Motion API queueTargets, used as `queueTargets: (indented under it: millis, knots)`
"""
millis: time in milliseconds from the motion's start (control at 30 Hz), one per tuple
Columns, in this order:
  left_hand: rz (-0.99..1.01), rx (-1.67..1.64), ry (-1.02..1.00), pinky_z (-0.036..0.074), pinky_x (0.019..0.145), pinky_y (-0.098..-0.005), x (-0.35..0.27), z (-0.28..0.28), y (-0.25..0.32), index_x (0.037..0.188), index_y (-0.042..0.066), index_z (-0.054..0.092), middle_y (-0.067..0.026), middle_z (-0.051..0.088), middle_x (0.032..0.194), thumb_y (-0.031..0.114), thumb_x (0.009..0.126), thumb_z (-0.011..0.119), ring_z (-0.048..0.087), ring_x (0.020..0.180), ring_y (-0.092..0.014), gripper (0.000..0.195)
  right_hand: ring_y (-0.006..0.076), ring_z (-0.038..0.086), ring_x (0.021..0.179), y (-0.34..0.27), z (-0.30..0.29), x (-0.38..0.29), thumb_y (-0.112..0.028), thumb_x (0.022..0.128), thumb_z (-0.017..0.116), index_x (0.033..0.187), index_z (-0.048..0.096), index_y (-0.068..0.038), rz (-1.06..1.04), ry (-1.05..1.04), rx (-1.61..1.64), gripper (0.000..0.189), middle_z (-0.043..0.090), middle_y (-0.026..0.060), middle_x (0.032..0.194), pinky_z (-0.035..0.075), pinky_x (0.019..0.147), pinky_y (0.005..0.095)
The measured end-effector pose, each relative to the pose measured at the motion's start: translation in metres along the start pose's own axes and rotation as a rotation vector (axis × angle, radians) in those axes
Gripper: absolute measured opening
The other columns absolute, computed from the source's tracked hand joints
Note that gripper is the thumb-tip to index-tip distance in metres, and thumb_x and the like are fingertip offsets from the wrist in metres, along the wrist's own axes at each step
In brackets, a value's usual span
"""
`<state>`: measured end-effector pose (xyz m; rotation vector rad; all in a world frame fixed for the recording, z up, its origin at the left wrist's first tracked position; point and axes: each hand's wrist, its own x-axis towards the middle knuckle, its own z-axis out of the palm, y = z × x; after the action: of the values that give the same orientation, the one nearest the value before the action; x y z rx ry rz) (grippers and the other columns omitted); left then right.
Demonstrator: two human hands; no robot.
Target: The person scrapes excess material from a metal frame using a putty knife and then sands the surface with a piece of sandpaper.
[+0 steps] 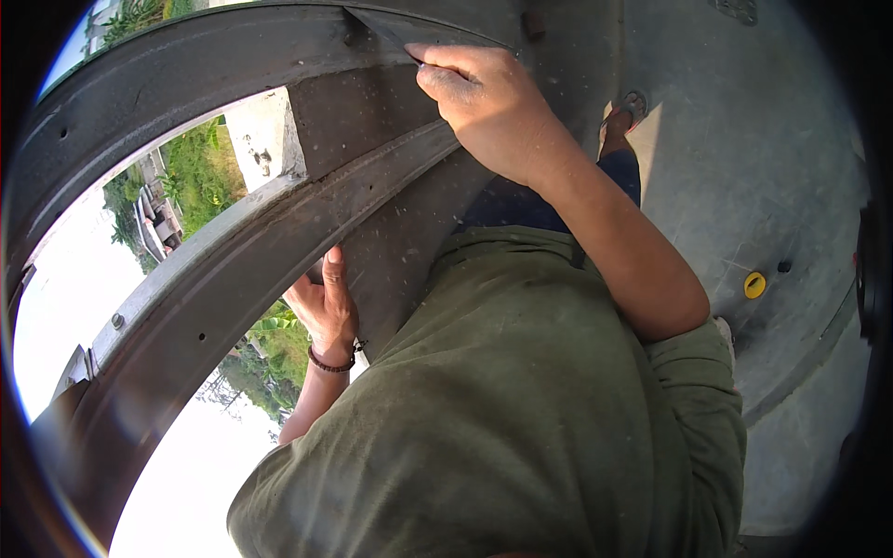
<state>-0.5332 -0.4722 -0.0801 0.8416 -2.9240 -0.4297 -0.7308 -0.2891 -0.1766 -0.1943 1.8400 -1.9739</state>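
My right hand [481,104] pinches a thin, flat dark piece [380,29] between thumb and fingers. This piece slants up to the left against a bare grey metal vehicle body frame [209,59]; whether it is a scraper blade or a loose strip, I cannot tell. Lower down, my left hand [326,303], with a beaded bracelet at the wrist, grips the lower edge of the frame's inner rail [279,223]. Its thumb points up along the metal, and its other fingers are mostly hidden. Pale specks are scattered over the dark panel [370,108] between the rails.
Window-like openings in the frame show greenery and bright sky. A bolt [117,321] stands out from the lower rail. On the grey floor [739,153] lie a yellow ring-shaped item [754,285] and a small black piece [784,266]. A sandalled foot [631,108] stands near the frame.
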Motion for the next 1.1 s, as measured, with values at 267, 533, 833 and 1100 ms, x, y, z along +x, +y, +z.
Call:
queueTargets:
  millis: [267,533,833,1100]
  knots:
    - [0.077,0.016,0.050,0.041,0.102,-0.0496,0.003,0.002,0.002,0.121,-0.002,0.067,-0.0222,0.064,0.120,0.043,0.098,0.071,0.058,0.114,-0.038,0.050,0.0051,0.040,0.062,0.010,-0.002,-0.001,-0.016,0.104,0.056,0.136,0.061,0.007,0.093,-0.041,0.160,0.040,0.046,-0.0048,0.070,0.038,0.057,0.0250]
    - [0.074,0.015,0.043,0.041,0.102,-0.0489,0.003,0.002,0.002,0.120,-0.002,0.067,-0.0222,0.064,0.119,0.043,0.099,0.071,0.058,0.113,-0.038,0.050,0.0148,0.058,0.065,0.014,0.021,-0.045,-0.012,0.103,0.056,0.139,0.060,0.006,-0.127,0.023,0.051,0.039,0.069,0.0168,0.078,0.051,0.070,0.0306]
    - [-0.006,0.014,-0.016,0.032,0.112,-0.0507,0.002,0.001,-0.001,0.131,-0.001,0.062,-0.0231,0.056,0.136,0.049,0.099,0.068,0.048,0.129,-0.039,0.060,0.0245,0.072,0.076,-0.021,0.011,-0.042,-0.008,0.101,0.059,0.129,0.066,0.006,-0.253,-0.020,-0.018,0.033,0.074,0.0244,0.095,0.055,0.075,0.0322]
    - [0.006,-0.016,0.010,0.030,0.114,-0.0495,0.002,0.002,0.002,0.133,-0.001,0.062,-0.0212,0.057,0.136,0.047,0.100,0.067,0.047,0.131,-0.036,0.059,0.0119,0.057,0.064,0.047,0.014,-0.023,-0.017,0.104,0.056,0.138,0.062,0.003,0.257,-0.005,-0.002,0.040,0.062,0.0054,0.072,0.050,0.066,0.0297]
